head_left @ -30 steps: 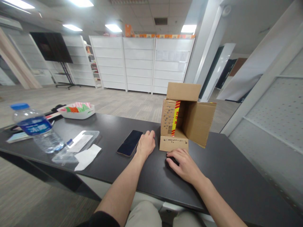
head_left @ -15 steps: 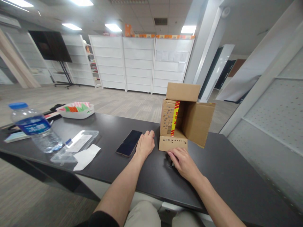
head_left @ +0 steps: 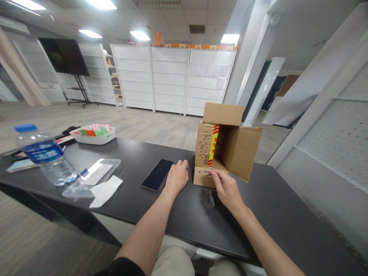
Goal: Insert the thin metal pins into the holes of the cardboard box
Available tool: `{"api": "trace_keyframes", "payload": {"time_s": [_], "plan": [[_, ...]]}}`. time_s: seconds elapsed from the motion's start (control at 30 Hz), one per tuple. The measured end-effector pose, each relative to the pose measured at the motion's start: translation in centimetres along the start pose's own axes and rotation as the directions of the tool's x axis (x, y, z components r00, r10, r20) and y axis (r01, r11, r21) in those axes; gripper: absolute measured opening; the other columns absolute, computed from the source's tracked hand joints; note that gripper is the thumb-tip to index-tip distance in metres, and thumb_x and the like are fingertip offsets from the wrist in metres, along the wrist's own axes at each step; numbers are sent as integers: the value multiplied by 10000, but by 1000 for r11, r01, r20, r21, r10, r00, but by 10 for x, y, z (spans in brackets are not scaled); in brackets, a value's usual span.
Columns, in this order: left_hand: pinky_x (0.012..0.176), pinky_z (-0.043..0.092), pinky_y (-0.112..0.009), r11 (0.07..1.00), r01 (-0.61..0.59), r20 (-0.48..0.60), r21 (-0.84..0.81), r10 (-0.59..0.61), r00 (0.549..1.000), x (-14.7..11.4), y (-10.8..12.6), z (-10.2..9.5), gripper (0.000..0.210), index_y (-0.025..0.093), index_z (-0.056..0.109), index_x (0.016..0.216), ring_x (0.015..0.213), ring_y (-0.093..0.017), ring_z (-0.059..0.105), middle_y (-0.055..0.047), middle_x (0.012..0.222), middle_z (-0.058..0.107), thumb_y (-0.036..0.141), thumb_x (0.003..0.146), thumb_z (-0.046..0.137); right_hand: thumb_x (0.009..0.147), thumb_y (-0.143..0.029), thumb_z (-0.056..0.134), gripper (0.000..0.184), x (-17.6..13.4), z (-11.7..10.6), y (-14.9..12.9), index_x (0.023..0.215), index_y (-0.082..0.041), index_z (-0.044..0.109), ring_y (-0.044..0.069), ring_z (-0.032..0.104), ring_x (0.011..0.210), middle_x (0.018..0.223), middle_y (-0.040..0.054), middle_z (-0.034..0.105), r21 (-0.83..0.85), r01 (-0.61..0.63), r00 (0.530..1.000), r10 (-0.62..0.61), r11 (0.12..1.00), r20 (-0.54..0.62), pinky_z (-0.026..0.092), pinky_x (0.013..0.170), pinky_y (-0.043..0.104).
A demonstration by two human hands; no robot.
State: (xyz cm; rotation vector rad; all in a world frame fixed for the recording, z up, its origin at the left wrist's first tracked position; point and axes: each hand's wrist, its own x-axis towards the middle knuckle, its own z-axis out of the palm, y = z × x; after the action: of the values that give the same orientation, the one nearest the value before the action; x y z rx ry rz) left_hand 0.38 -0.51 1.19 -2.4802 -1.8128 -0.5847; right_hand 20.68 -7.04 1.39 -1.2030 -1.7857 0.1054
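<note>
My right hand [head_left: 227, 188] is closed in a pinch at the punched front flap of an open cardboard box [head_left: 204, 176]. A thin nail seems to be between its fingertips, mostly hidden by them. A small bundle of metal nails [head_left: 209, 198] lies side by side on the black table, just below that hand. Loosely curled, my left hand [head_left: 177, 176] rests on the table left of the box, with nothing visible in it. Beside it lies a dark phone [head_left: 157, 175]. Round metal heads dot the box's left side, next to a yellow and red strip.
To the left stand a water bottle [head_left: 46, 155], a clear plastic case [head_left: 99, 172] with its lid up and a torn white paper [head_left: 106, 191]. A white basket [head_left: 93, 138] with colourful packets sits at the table's far edge. The box's right flap [head_left: 244, 153] sticks outward.
My right hand has risen from the nail bundle to the box's front flap, uncovering the bundle. My left hand has stayed in place. The view has shifted slightly.
</note>
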Motion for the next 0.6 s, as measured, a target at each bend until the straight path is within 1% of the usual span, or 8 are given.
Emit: {"api": "trace_keyframes", "payload": {"time_s": [0.1, 0.23, 0.43, 0.6], "plan": [[872, 455, -331, 1000, 5, 9, 2, -5, 1000, 0, 1, -2, 221, 218, 561, 1054, 936, -195, 633, -54, 1058, 622, 129, 932, 400, 1033, -393, 455, 298, 11, 1, 0, 980, -212, 686, 232, 702, 875, 934, 69, 753, 13, -23, 999, 23, 1000, -30, 515, 800, 347], [880, 455, -329, 1000, 16, 18, -5, -16, 1000, -1, 2, -4, 223, 225, 557, 1060, 940, -192, 632, -54, 1066, 621, 129, 931, 402, 1030, -400, 449, 304, 18, 9, 3, 974, -212, 681, 231, 698, 882, 942, 72, 750, 16, -30, 997, 31, 999, -65, 518, 813, 349], [893, 453, -332, 1000, 12, 10, -18, -11, 1000, -1, 1, -2, 220, 226, 556, 1061, 944, -193, 634, -57, 1064, 617, 124, 932, 410, 1035, -402, 428, 324, 14, 21, 10, 984, -202, 677, 235, 698, 851, 921, 83, 744, -7, -45, 989, 43, 999, -142, 528, 795, 361], [896, 452, -331, 1000, 12, 4, -8, -12, 1000, 0, 0, -1, 211, 223, 557, 1043, 958, -192, 634, -58, 1058, 619, 122, 938, 404, 1036, -399, 421, 324, 12, 23, 12, 985, -205, 675, 232, 692, 840, 915, 82, 742, -14, -34, 990, 31, 999, -140, 529, 804, 359]]}}
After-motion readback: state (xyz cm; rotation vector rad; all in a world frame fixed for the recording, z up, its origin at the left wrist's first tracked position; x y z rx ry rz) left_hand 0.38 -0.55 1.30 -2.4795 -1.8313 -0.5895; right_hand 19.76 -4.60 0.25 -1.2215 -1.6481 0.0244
